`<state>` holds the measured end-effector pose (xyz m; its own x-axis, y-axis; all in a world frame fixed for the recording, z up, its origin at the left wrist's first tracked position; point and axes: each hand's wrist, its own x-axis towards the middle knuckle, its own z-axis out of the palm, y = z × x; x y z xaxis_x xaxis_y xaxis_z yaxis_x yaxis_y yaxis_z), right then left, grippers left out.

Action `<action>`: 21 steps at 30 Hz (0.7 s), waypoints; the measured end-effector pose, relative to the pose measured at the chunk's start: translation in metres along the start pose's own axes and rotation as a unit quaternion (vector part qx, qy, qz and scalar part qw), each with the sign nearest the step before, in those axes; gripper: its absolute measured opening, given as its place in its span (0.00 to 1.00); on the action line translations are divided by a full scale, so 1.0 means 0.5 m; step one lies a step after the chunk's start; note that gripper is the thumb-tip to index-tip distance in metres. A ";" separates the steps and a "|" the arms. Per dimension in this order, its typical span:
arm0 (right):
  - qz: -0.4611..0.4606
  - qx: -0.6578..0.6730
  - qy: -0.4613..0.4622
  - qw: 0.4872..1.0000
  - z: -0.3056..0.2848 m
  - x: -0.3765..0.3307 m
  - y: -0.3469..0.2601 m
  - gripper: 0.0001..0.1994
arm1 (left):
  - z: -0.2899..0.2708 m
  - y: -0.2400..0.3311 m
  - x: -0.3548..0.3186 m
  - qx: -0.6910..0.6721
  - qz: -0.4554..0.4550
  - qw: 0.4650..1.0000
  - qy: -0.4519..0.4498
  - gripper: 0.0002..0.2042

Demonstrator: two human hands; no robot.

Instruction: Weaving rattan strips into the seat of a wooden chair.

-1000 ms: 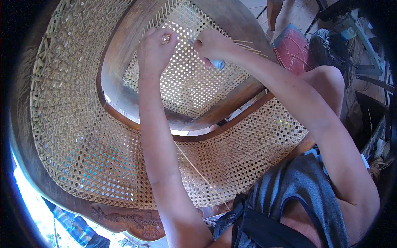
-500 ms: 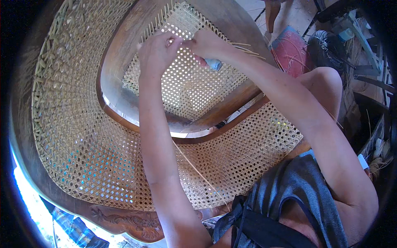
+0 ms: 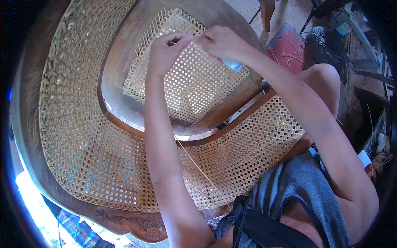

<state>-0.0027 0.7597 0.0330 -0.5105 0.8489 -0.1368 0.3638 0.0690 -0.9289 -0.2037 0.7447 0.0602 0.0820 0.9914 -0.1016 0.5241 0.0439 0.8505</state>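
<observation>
Above the woven cane seat (image 3: 194, 91) of a wooden chair, my two hands are close together. My left hand (image 3: 167, 53) is closed, thumb and finger pinched; what they grip is too small to make out. In my right hand (image 3: 225, 43) is a light-blue object (image 3: 233, 65), its rounded end showing below the curled fingers and the rest hidden. Short cane ends (image 3: 145, 39) stick up along the seat's left edge. A loose cane strand (image 3: 198, 165) runs down past my left forearm across the curved woven cane back (image 3: 124, 165).
Dark wooden framing (image 3: 118, 82) surrounds the seat, with a carved wooden rail (image 3: 132, 223) at the near edge. A red pad (image 3: 289, 49) with loose strands lies at the right. Beyond my bent knee (image 3: 326, 76) are a dark bundle (image 3: 324, 45) and wooden pieces (image 3: 368, 64).
Both hands have shifted right over the seat, and my right hand has drawn slightly farther from the left. The light-blue object moved with it. The view has shifted a little.
</observation>
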 end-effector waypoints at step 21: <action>0.029 -0.024 -0.002 0.999 0.090 0.055 0.016 0.13 | -0.010 -0.008 -0.003 0.325 0.063 0.943 0.037 0.07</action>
<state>-0.0492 0.7601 0.0063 -0.4908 0.8499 -0.1920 0.4303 0.0448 -0.9016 -0.2099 0.7439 0.0596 0.1308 0.9907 0.0361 0.9250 -0.1351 0.3552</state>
